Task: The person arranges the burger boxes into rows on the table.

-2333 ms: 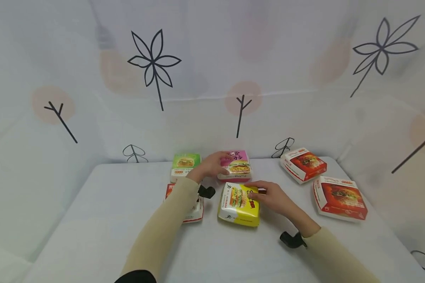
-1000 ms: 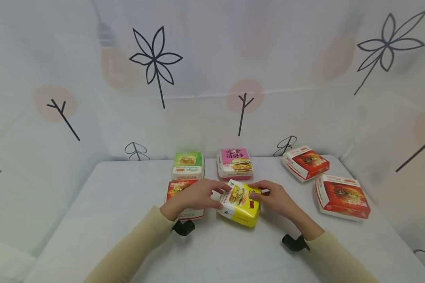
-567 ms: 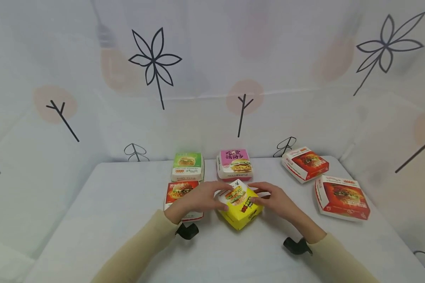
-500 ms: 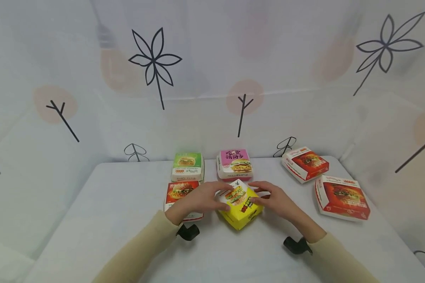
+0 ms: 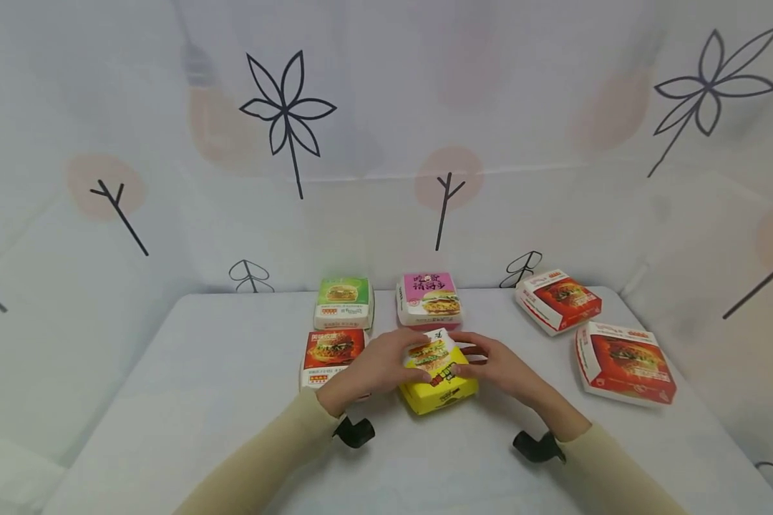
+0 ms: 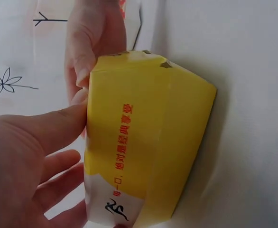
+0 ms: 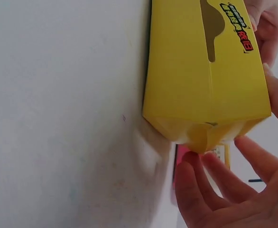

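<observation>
A yellow-and-white burger box point(image 5: 439, 392) sits on the white table between both hands, its yellow side toward me. My left hand point(image 5: 383, 360) holds its left side, thumb at the near top edge and fingers reaching toward the far side. From the right, my right hand point(image 5: 504, 368) grips it between thumb and fingers; in the right wrist view, the fingertips point(image 7: 190, 175) meet the folded corner of the yellow box point(image 7: 191, 85). The left wrist view has the left thumb point(image 6: 65, 124) against the upper edge of the box point(image 6: 134, 133).
Behind the yellow box lies a pink burger box point(image 5: 429, 300). Left of it are a green one point(image 5: 344, 304) and, nearer, a red-and-white one point(image 5: 331, 350) partly behind the left hand. Two red burger boxes point(image 5: 558, 300) lie at the right. A patterned cloth point(image 5: 373, 143) hangs behind.
My left hand has left the pink box and come to the yellow one. Between both hands the yellow box has turned clockwise, its printed right side swinging to the front.
</observation>
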`<action>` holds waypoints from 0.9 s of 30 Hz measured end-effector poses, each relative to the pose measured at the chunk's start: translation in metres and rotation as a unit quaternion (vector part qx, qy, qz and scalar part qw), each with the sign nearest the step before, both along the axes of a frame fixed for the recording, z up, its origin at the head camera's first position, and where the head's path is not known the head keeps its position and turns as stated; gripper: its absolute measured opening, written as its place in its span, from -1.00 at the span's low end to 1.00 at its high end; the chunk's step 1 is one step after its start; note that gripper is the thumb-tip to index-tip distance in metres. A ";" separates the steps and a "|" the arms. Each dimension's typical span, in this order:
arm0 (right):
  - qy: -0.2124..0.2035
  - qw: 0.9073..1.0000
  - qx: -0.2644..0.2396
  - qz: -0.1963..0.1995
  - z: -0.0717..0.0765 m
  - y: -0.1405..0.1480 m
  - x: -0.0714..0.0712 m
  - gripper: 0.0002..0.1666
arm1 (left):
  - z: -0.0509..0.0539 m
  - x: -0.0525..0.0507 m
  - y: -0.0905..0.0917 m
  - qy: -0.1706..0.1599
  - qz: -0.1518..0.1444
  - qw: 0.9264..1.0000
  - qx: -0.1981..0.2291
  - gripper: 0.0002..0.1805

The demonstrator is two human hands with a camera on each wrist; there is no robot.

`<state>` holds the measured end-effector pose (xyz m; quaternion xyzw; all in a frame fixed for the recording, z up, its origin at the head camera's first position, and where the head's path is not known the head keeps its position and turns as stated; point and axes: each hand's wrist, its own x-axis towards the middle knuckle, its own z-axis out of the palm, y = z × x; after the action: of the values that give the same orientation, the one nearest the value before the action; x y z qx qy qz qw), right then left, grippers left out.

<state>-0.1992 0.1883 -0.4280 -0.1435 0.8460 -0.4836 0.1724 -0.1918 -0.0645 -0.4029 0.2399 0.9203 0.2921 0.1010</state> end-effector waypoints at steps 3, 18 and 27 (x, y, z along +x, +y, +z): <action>0.028 1.000 0.005 0.003 0.003 0.000 -0.001 -0.19 | 0.000 -0.001 -0.001 -0.001 -0.007 1.000 -0.001 -0.31; 0.060 0.998 0.018 0.024 -0.002 -0.012 -0.007 -0.43 | 0.000 -0.009 0.001 -0.031 -0.054 0.998 -0.005 -0.40; 0.051 0.998 0.030 -0.004 -0.001 -0.013 -0.005 -0.40 | 0.002 -0.006 -0.004 0.007 -0.073 0.997 -0.016 -0.37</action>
<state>-0.2041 0.1750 -0.4288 -0.1598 0.8683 -0.4510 0.1310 -0.1982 -0.0681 -0.4005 0.3069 0.9056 0.2673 0.1195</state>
